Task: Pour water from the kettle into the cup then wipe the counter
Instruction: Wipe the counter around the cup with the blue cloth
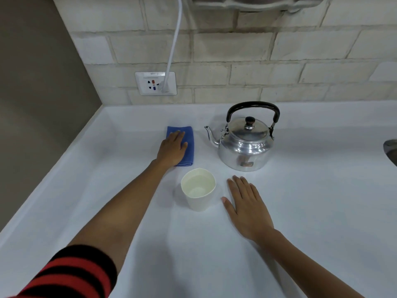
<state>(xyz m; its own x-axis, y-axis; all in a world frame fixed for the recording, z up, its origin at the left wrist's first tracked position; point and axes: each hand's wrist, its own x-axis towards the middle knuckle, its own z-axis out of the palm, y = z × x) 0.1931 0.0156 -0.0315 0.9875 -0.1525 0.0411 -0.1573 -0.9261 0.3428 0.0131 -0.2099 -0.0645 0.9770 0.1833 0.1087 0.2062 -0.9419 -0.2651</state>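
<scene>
A shiny metal kettle [247, 145] with a black handle stands upright on the white counter [311, 201], spout pointing left. A white paper cup [198, 189] holding clear water stands in front of it, nearer to me. A folded blue cloth [189, 143] lies to the left of the kettle. My left hand [171, 149] lies flat on the cloth, fingers together, pressing on it. My right hand [247, 203] rests palm down on the counter just right of the cup, fingers spread, holding nothing.
A tiled wall runs behind the counter, with a socket [155, 83] and a white cable [174, 46] plugged in. A brown wall closes the left side. A metal sink edge [391, 149] shows at the far right.
</scene>
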